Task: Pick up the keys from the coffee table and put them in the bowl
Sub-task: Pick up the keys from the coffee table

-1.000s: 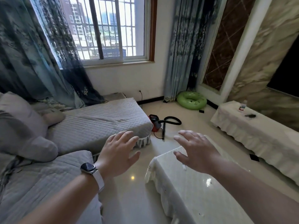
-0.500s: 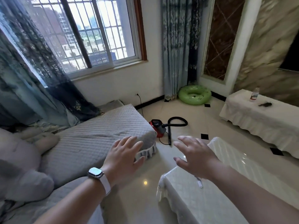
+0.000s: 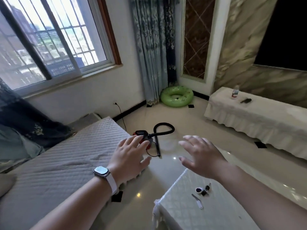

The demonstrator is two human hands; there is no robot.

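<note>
On the bench [image 3: 221,218], head view: keys [image 3: 203,190] lying near its front corner, a small white tool [image 3: 197,201] just beside them.
Left hand [image 3: 128,157]: raised above the floor [image 3: 167,165], fingers spread, holding nothing, watch [image 3: 101,171] on wrist.
Right hand [image 3: 200,156]: above the bench edge, fingers splayed, empty, clear of the keys.
Bowl: none seen.

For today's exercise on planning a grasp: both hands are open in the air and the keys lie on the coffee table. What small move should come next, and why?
Probably lower the right hand down and back toward the keys. It hovers open and empty beyond them, while they lie untouched on the coffee table beside a small white tool. No bowl is in view yet.
</note>
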